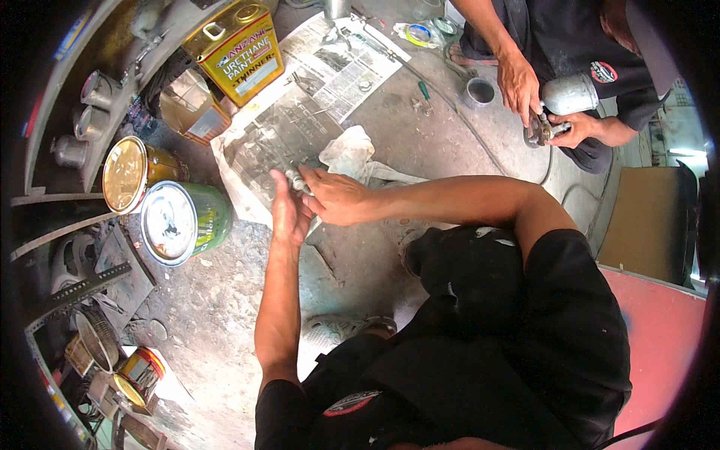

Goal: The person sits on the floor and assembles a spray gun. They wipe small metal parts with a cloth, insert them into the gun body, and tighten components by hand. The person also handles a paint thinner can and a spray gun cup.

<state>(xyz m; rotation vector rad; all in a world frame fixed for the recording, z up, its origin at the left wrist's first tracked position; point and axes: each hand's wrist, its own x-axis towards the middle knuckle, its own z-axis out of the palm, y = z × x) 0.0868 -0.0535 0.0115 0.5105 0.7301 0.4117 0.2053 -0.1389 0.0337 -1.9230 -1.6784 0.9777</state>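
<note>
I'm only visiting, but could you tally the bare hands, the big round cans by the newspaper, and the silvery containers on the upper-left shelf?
Hands: 4 (wearer's left hand, wearer's right hand, co-worker's upper hand, co-worker's lower hand)
Round cans: 2 (yellow can, green can)
Silvery containers: 3 (upper container, middle container, lower container)
Total: 9
</note>
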